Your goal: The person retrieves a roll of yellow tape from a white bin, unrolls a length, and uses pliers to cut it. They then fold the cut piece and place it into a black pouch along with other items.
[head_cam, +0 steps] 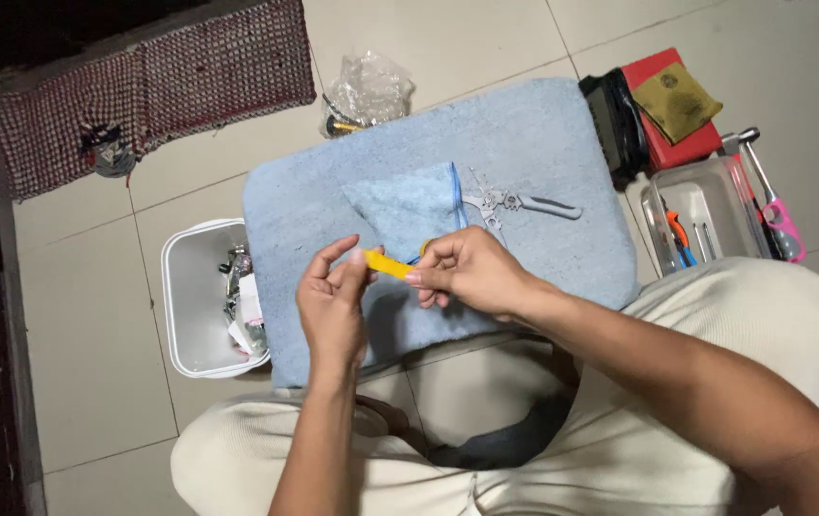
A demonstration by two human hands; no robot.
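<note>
Frame centre: my left hand (333,304) and right hand (467,272) pinch a yellow strip (388,264) by its ends above a blue towel (524,143) on pale floor tiles (85,315). Bin (185,296) contents are indistinct.

A blue towel (543,143) carries pliers (522,203); a white bin (185,306) and clear tool tray (705,205) flank it on the floor.

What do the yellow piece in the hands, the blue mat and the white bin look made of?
Yellow piece: smooth, probably plastic, evenly bright. Blue mat: soft fabric, fuzzy towel-like pile. White bin: likely plastic, thin, smooth moulded walls with rounded corners.
</note>
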